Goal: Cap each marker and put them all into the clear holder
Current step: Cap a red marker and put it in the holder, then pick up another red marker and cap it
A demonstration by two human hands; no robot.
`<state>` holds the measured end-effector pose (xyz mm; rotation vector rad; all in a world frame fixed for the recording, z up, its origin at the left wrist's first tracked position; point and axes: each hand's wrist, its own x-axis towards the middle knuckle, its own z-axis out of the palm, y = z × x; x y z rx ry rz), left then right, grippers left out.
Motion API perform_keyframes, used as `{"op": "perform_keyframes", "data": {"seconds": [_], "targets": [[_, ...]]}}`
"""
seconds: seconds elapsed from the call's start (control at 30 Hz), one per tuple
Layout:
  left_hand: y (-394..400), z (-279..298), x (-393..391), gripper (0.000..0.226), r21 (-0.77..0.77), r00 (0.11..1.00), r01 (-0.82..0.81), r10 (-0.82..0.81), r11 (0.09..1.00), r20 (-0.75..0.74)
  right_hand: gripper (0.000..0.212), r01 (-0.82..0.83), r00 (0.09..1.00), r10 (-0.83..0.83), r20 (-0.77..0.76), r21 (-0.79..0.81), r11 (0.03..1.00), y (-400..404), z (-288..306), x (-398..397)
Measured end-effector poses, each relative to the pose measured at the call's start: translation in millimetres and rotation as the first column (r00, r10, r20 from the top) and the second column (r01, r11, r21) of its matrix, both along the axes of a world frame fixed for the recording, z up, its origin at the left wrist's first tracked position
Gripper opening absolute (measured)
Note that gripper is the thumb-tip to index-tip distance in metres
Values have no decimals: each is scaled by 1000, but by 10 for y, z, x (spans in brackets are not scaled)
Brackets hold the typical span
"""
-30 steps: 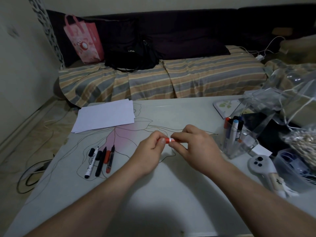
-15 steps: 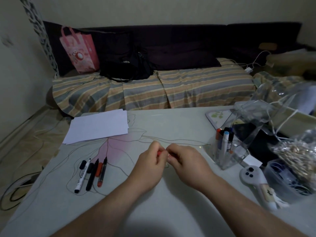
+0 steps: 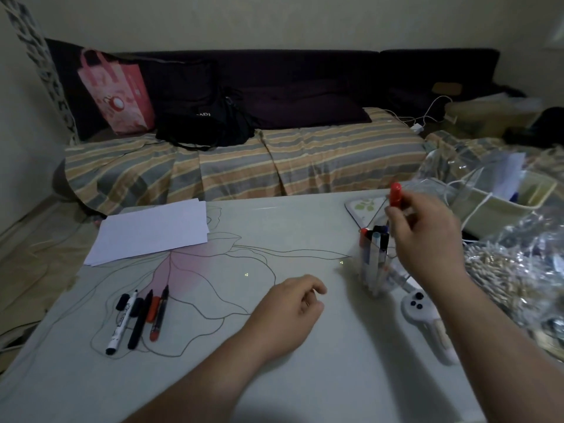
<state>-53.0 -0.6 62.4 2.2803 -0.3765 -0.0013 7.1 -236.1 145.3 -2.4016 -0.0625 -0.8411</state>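
Observation:
My right hand (image 3: 427,236) grips a capped red marker (image 3: 395,194) upright, its red cap up, just above the clear holder (image 3: 374,270). Several capped markers (image 3: 376,242) stand in that holder at the table's right. My left hand (image 3: 293,312) rests on the table near the middle, fingers loosely curled and holding nothing. At the left lie three uncapped markers: a white one (image 3: 122,323), a black one (image 3: 139,323) and a red-ended one (image 3: 158,315). Loose caps, black (image 3: 122,301) and red (image 3: 151,309), lie among them.
A stack of white paper (image 3: 152,232) lies at the back left. A white controller (image 3: 424,319) sits right of the holder, with crinkly plastic bags (image 3: 518,270) and a cream tray (image 3: 500,206) beyond. A striped couch stands behind the table.
Both hands were pressing the red cap onto the marker at the table's middle. My right hand has carried the marker up and right over the holder; my left hand let go and dropped to the table.

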Motion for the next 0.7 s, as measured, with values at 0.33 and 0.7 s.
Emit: {"op": "perform_keyframes", "data": {"seconds": [0.33, 0.7], "targets": [[-19, -155, 77, 23, 168, 996, 76, -83, 983, 33, 24, 9, 923, -95, -373, -225, 974, 15, -319, 39], [274, -213, 86, 20, 219, 997, 72, -77, 973, 15, 26, 37, 915, -161, -369, -322, 946, -32, -428, 117]]}}
